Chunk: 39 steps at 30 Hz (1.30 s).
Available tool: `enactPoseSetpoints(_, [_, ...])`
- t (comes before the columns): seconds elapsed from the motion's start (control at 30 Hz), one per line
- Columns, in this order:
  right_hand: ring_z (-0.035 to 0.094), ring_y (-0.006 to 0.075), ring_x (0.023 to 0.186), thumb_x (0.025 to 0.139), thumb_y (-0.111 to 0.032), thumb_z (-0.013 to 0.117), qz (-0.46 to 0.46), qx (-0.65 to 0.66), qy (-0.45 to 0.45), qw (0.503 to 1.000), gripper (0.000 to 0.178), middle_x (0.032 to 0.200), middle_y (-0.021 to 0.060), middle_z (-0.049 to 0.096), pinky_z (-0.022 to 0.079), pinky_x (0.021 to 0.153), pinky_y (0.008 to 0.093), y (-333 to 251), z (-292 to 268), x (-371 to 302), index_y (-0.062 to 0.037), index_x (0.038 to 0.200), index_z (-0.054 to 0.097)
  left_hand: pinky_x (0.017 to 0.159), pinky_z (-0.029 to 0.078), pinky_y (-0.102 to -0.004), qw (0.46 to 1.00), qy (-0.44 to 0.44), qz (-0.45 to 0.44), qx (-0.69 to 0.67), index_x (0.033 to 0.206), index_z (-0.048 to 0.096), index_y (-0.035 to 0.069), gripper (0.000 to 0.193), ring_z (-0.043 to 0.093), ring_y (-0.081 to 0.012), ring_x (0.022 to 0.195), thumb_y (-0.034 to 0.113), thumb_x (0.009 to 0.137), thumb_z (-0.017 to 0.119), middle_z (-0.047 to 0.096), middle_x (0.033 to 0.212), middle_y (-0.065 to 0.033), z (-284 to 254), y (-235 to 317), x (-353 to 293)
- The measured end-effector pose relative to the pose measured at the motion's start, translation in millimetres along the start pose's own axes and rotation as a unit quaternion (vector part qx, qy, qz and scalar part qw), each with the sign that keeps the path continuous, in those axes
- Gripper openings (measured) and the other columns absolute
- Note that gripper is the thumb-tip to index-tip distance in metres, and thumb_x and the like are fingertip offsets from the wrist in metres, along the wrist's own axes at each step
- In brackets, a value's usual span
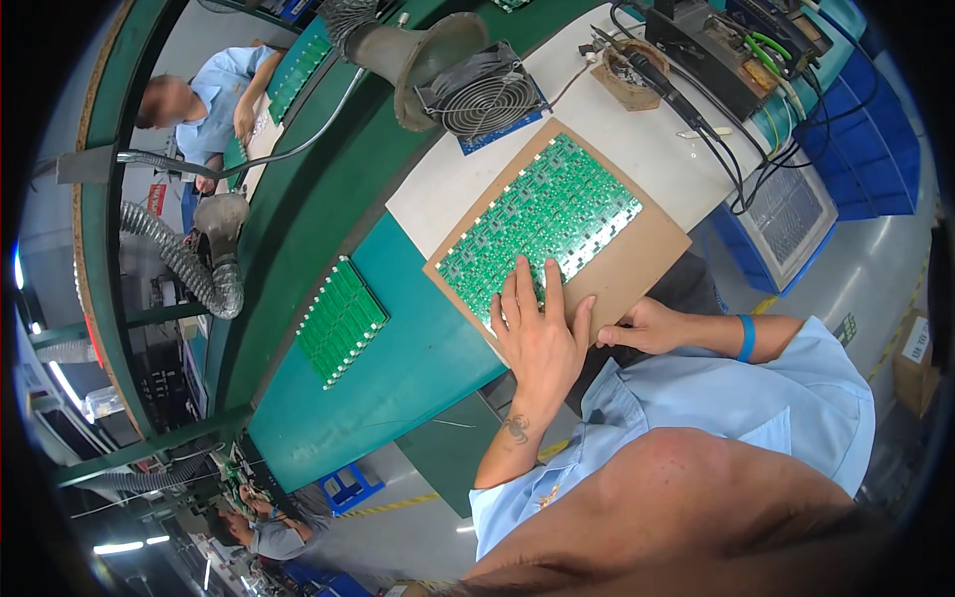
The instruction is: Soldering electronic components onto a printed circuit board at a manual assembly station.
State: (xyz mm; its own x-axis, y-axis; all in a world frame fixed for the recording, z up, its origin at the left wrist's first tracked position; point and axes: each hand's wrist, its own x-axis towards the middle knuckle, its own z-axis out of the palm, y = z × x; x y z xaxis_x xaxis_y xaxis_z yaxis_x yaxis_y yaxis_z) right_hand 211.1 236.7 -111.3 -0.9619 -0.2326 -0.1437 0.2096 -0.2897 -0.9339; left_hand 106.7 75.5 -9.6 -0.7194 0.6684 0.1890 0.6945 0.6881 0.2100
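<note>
A green circuit board panel (557,204), densely set with small parts, lies on a brown cardboard sheet (637,257) in front of me. My left hand (542,333) rests on the panel's near edge, fingers stretched and spread. At the sheet's near edge is my right hand (647,326), its fingers curled and partly hidden. The thumb points left along that edge. Whether anything is inside the right hand cannot be made out. To the left, a stack of green circuit boards (341,323) with white connectors along two edges sits on the teal bench mat (418,363).
Beyond the sheet stand a black fan (487,99) and a fume extraction funnel (413,60). Soldering equipment (711,60) with loose cables occupies the far right of the white worktop (686,174). Blue crates (865,149) stand beside the bench. A co-worker (219,99) sits across.
</note>
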Motion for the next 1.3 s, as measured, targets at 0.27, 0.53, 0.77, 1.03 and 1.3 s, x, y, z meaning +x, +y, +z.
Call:
enactPoseSetpoints(0.27, [0.064, 0.0113, 0.077, 0.105, -0.016, 0.067, -0.016, 0.024, -0.038, 0.999, 0.019, 0.094, 0.0065, 0.073, 0.051, 0.068, 0.0232, -12.0, -4.6, 1.6, -0.0002, 0.115, 0.068, 0.111, 0.035, -0.0537, 1.0, 0.007, 0.009, 0.016, 0.141, 0.062, 0.007, 0.059, 0.048, -0.0402, 0.132, 0.039, 0.093, 0.073, 0.049, 0.151, -0.0236, 9.4, -1.6, -3.5])
enactPoseSetpoints(0.53, [0.061, 0.0078, 0.069, 0.103, -0.015, 0.069, 0.049, -0.136, -0.213, 0.966, 0.018, 0.088, 0.0051, 0.073, 0.049, 0.062, 0.0206, -67.0, -41.2, -20.7, -0.0005, 0.113, 0.069, 0.109, 0.031, -0.0561, 1.0, 0.0, 0.007, 0.001, 0.137, 0.064, 0.004, 0.055, 0.048, -0.0398, 0.126, 0.04, 0.097, 0.07, 0.051, 0.145, -0.0245, 2.3, -5.0, 2.5])
enactPoseSetpoints(0.77, [0.055, 0.0058, 0.06, 0.1, -0.011, 0.073, -0.104, -0.13, 0.01, 0.986, 0.012, 0.082, 0.0012, 0.071, 0.044, 0.055, 0.0187, -128.3, -62.7, -1.0, -0.0024, 0.107, 0.071, 0.106, 0.028, -0.0564, 0.999, -0.024, -0.015, -0.023, 0.134, 0.065, 0.006, 0.051, 0.046, -0.0375, 0.123, 0.041, 0.098, 0.068, 0.052, 0.141, -0.0221, -2.9, -9.4, 8.8])
enactPoseSetpoints(1.03, [0.046, 0.0051, 0.054, 0.1, -0.017, 0.074, -0.191, -0.206, 0.191, 0.94, 0.014, 0.067, -0.0026, 0.062, 0.037, 0.051, 0.0204, -124.6, -88.7, 53.2, -0.0042, 0.095, 0.071, 0.111, 0.03, -0.0564, 0.998, -0.025, -0.013, -0.06, 0.139, 0.063, 0.005, 0.053, 0.045, -0.0395, 0.133, 0.041, 0.099, 0.067, 0.05, 0.148, -0.0208, -10.8, -25.1, 23.1])
enactPoseSetpoints(1.3, [0.042, 0.006, 0.05, 0.101, -0.019, 0.074, -0.224, -0.245, 0.233, 0.914, 0.019, 0.061, -0.0027, 0.058, 0.032, 0.047, 0.0224, -114.8, -93.9, 61.8, -0.0034, 0.091, 0.07, 0.126, 0.022, -0.0554, 0.994, -0.07, 0.078, -0.024, 0.153, 0.052, 0.005, 0.061, 0.029, -0.0418, 0.155, 0.037, 0.101, 0.063, 0.037, 0.166, -0.0192, -2.9, -59.6, 49.8])
